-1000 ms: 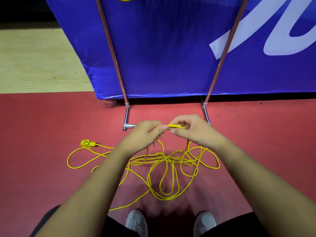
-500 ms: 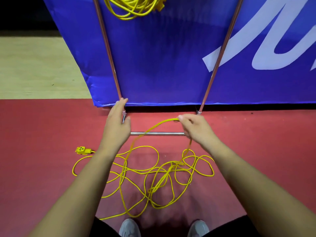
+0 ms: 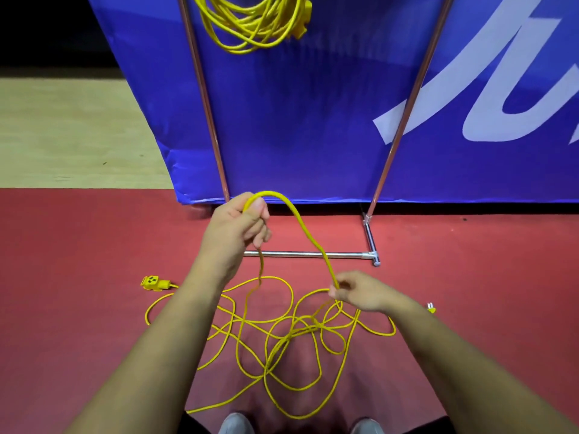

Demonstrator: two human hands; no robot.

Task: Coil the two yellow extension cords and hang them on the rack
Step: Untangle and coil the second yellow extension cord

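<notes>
Left hand (image 3: 238, 227): fingers curled round the top of a raised cord loop, by the rack's (image 3: 307, 254) left pole foot.
Right hand (image 3: 360, 292): thumb and fingertips pinch the same loop lower down, just above the tangle.
Loose extension cord (image 3: 282, 339): tangled on the red floor (image 3: 62, 308) before the rack's base bar; socket end (image 3: 153, 282) left, plug (image 3: 431, 307) right.
Coiled extension cord (image 3: 250, 23): hangs high on the rack, against the blue banner (image 3: 313, 120).

Smooth plastic-coated cord (image 3: 305, 230), shiny metal rack (image 3: 307, 254), glossy banner (image 3: 297, 120), matt floor (image 3: 78, 277).
</notes>
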